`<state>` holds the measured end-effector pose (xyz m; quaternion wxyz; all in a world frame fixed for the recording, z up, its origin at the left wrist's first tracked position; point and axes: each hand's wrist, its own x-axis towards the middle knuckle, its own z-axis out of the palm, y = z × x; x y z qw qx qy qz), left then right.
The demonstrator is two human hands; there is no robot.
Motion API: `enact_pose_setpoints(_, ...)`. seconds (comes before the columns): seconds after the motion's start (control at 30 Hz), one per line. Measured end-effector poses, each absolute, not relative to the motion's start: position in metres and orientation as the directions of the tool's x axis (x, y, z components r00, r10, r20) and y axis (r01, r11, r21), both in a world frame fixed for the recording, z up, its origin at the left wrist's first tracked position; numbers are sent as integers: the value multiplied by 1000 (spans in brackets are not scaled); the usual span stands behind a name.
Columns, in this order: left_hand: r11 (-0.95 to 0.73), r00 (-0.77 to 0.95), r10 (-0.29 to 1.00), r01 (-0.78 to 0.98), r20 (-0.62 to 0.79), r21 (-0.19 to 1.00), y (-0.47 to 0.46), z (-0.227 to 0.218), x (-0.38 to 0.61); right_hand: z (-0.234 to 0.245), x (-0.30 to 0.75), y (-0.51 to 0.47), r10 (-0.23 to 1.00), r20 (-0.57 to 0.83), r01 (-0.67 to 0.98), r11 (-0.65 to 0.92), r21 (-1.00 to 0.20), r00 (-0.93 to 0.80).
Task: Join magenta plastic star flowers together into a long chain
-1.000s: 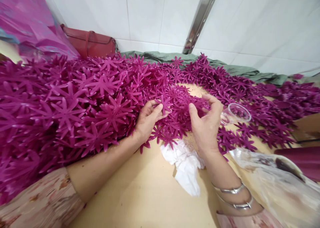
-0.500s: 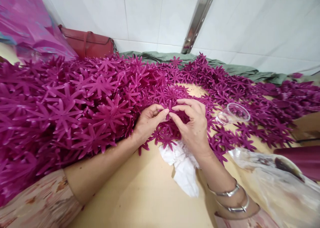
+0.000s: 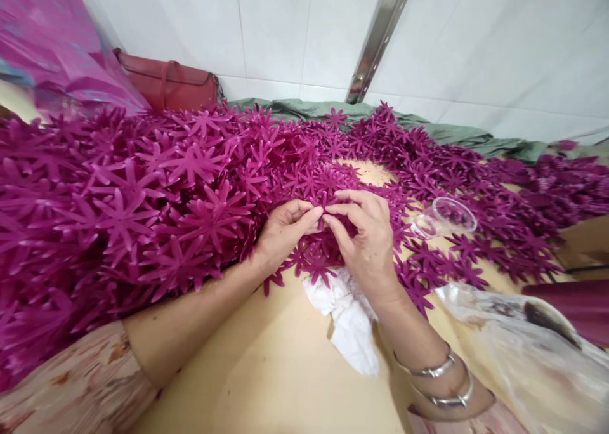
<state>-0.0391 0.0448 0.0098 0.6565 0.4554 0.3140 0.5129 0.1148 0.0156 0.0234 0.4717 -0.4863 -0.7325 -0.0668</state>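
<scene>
Both hands meet at the front of a large heap of magenta star-shaped flower pieces (image 3: 190, 167). My left hand (image 3: 288, 228) pinches a magenta flower piece (image 3: 324, 199) between thumb and forefinger. From the other side my right hand (image 3: 368, 234) has its thumb and forefinger closed on the same piece, its other fingers curled above. Most of that piece is hidden behind the fingers, and it blends with the heap behind. Under the right wrist lies a crumpled white tissue (image 3: 352, 332) on the tan tabletop (image 3: 257, 358).
A clear plastic cup (image 3: 451, 215) lies among more flower pieces (image 3: 447, 256) at right. Nearer stands a clear plastic bag (image 3: 528, 351). A red handbag (image 3: 176, 88) and a pink plastic bag (image 3: 52, 47) sit at back left. Green cloth (image 3: 295, 109) runs along the tiled wall.
The hands stay together at nearly the same spot. Fingers of my right hand have shifted slightly around the flower piece; the rest looks unmoved.
</scene>
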Motion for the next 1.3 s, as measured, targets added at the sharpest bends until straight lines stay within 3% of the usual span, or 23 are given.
enact_pose_setpoints(0.43,87,281,959,-406,33,910,45,9,-39,24,115,16,623,771,785,540,-304,-130)
enact_pose_setpoints(0.87,98,227,974,-455,9,885,46,10,-39,27,112,13,668,738,717,561,-414,-96)
enact_pose_setpoints(1.0,85,189,982,-507,15,858,47,9,-39,28,115,14,627,772,698,509,-504,101)
enact_pose_setpoints(1.13,79,186,982,-497,18,864,47,8,-39,21,124,21,644,685,566,442,-696,340)
enact_pose_setpoints(1.3,92,183,983,-512,3,854,48,9,-38,16,126,27,696,589,388,452,-803,409)
